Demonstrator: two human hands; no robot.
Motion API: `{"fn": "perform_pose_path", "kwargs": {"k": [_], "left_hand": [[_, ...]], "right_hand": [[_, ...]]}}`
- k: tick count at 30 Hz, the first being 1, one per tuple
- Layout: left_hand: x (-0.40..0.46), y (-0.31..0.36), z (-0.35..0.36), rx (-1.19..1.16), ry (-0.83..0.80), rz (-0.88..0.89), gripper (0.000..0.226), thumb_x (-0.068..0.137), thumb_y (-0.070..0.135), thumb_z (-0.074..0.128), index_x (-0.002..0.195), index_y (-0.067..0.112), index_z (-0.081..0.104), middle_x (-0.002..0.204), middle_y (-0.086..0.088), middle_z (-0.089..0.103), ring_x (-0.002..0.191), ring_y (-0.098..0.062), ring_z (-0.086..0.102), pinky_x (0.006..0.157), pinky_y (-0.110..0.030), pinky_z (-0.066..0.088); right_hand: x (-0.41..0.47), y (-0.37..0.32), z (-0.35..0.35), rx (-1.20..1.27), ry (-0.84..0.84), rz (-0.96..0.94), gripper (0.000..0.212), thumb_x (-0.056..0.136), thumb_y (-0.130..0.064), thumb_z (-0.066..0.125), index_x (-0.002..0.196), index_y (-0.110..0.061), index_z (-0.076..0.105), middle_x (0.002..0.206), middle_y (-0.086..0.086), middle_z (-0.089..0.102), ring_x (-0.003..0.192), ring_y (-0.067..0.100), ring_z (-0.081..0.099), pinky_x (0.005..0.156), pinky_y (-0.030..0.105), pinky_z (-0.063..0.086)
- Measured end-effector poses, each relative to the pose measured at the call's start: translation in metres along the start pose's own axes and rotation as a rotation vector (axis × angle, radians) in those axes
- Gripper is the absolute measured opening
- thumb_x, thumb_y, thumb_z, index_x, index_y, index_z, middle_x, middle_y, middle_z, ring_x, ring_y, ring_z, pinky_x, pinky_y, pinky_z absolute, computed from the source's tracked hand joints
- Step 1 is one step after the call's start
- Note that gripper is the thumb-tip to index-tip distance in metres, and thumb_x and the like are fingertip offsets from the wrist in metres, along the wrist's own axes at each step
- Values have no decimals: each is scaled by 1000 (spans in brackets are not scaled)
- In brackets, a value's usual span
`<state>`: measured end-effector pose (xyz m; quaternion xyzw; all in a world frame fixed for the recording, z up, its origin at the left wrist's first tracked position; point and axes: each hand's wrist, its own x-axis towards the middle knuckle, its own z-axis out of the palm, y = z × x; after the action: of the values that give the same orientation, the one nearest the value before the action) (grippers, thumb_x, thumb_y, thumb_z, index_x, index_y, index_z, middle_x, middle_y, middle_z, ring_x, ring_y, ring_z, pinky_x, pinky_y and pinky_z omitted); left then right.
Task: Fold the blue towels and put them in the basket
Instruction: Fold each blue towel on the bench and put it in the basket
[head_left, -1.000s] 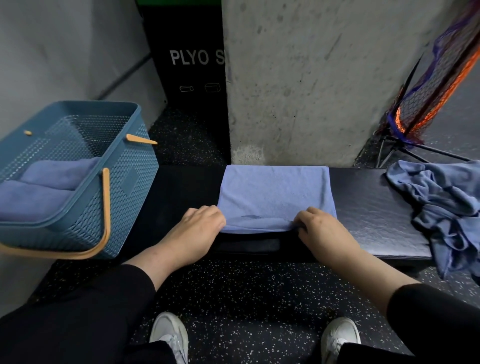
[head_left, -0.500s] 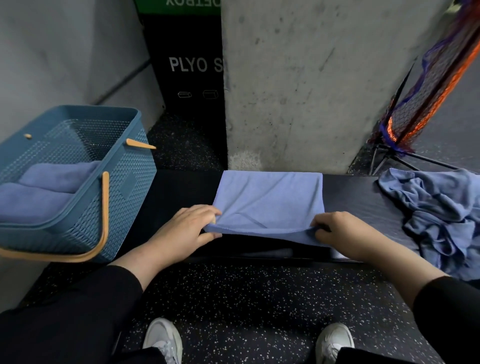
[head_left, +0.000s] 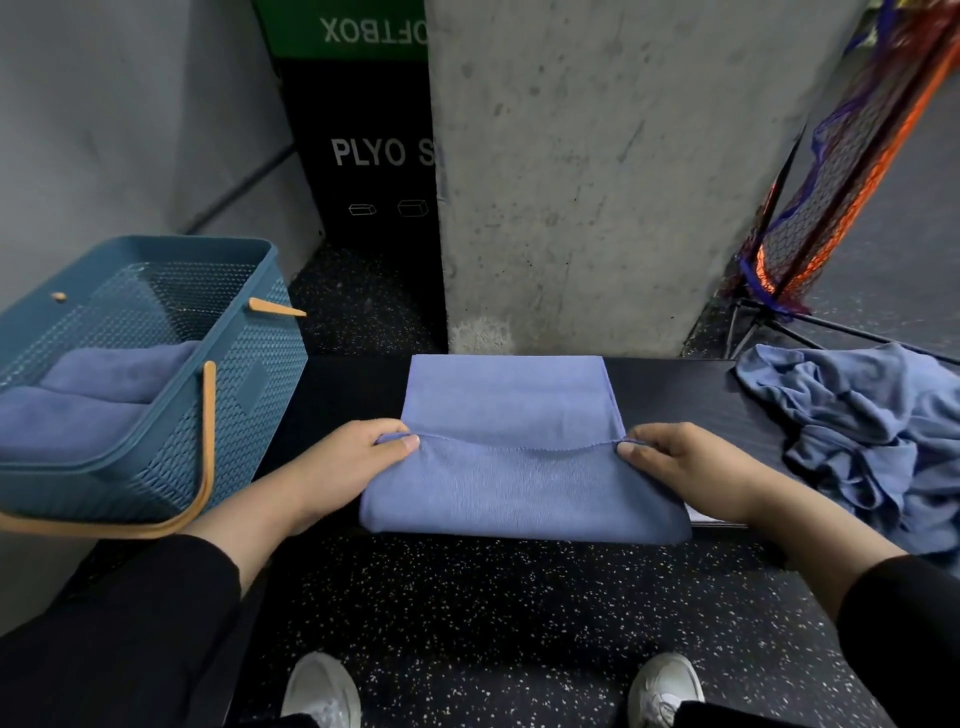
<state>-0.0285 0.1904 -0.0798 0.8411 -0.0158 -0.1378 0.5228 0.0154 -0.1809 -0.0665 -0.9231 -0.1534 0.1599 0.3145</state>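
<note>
Two folded towels (head_left: 93, 395) are already lying in the perforated plastic basket (head_left: 244, 395), left of the bench (head_left: 337, 395). A third towel (head_left: 519, 467), soft knit, is lying mid-bench, its near half doubling over. The left hand (head_left: 337, 467) and right hand (head_left: 691, 467) are each pinching one corner of its hemmed edge. A crumpled blue heap (head_left: 857, 431) at the bench's right end is awaiting folding.

Left hand (head_left: 343, 467), right hand (head_left: 680, 462) pinch blue towel (head_left: 519, 488) hem corners on bench (head_left: 670, 389); basket (head_left: 249, 379) left
</note>
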Motion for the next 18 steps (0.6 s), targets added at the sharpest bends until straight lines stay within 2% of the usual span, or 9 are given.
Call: {"fn": "perform_pose_path", "kwargs": {"k": [2, 6, 9, 11, 15, 18], "left_hand": [[5, 3, -2, -67, 16, -15, 36, 102, 24, 55, 67, 23, 63, 71, 8, 58, 71, -4, 51, 68, -29, 38], [39, 5, -4, -7, 293, 35, 33, 92, 34, 57, 69, 10, 52, 66, 3, 43, 66, -10, 39, 65, -34, 30], [69, 5, -4, 163, 437, 26, 31, 99, 28, 56, 73, 13, 55, 60, 3, 47, 57, -11, 43, 55, -33, 39], [87, 4, -2, 320, 498, 6, 31, 100, 32, 54, 79, 9, 55, 66, -3, 53, 62, -16, 48, 57, -32, 40], [114, -8, 8, 402, 437, -17, 33, 103, 32, 48, 75, 14, 44, 67, 0, 49, 66, -21, 47, 62, -38, 35], [124, -16, 11, 525, 376, -29, 31, 105, 31, 44, 82, 10, 48, 72, -3, 53, 75, -27, 53, 68, -40, 39]], "right_hand": [[5, -3, -2, 27, 54, 1, 35, 100, -38, 53, 76, -14, 59, 60, -13, 49, 57, 4, 40, 54, 21, 34], [28, -8, -8, 81, 213, 17, 28, 100, -21, 53, 75, -10, 56, 58, -7, 47, 53, 5, 39, 50, 20, 33], [58, -8, -12, 59, 359, 70, 31, 99, -24, 53, 72, -8, 53, 58, -4, 46, 53, 10, 37, 50, 24, 32], [80, -5, -12, -11, 402, 124, 38, 99, -29, 53, 66, -12, 46, 56, -3, 45, 54, 14, 39, 50, 29, 30], [113, 10, 3, -127, 323, 145, 38, 102, -33, 48, 75, -7, 51, 66, 4, 55, 68, 28, 50, 58, 36, 30], [123, 18, 13, -202, 260, 148, 38, 103, -33, 44, 78, -5, 52, 78, 11, 61, 78, 34, 54, 63, 35, 31]]}}
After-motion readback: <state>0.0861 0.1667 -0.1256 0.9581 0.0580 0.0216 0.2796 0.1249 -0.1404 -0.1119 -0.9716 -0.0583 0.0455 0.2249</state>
